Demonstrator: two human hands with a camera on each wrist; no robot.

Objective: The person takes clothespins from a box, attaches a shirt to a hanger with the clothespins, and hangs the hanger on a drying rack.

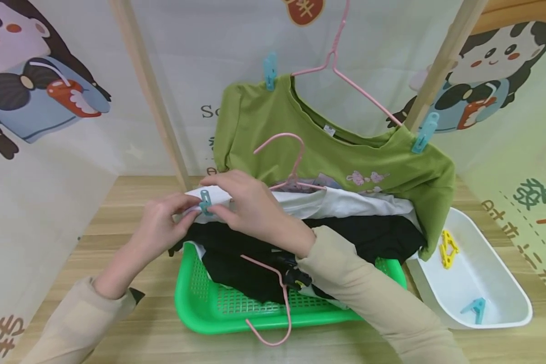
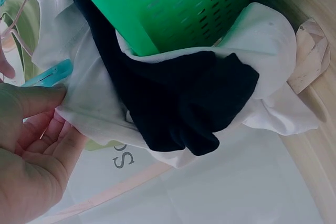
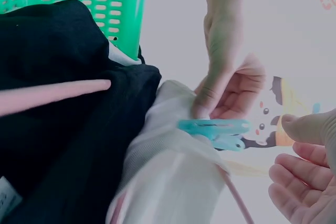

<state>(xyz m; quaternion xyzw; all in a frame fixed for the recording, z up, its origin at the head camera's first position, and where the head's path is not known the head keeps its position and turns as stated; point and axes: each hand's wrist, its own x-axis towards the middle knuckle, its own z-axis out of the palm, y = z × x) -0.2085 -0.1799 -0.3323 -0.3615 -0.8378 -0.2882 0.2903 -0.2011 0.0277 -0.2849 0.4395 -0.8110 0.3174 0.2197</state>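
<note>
My left hand (image 1: 166, 217) pinches the shoulder edge of a white garment (image 2: 84, 77) between thumb and fingers. Beside those fingertips, a blue clothespin (image 3: 215, 129) is clipped on that edge, over a pink hanger (image 1: 296, 159) inside the garment. Close to the clothespin, my right hand (image 3: 310, 166) has its thumb and fingers spread apart, holding nothing. Behind both hands hangs a green shirt (image 1: 264, 126) on another pink hanger (image 1: 364, 93), with a blue clothespin (image 1: 270, 72) at one shoulder and a second clothespin (image 1: 425, 133) at the other.
A green basket (image 1: 209, 323) holds black clothing (image 1: 245, 273), with a pink hanger hook (image 1: 287, 313) lying over its front. To the right, a white tub (image 1: 473, 273) contains a yellow clothespin (image 1: 448, 249) and a blue one. Wooden posts (image 1: 152, 91) stand behind.
</note>
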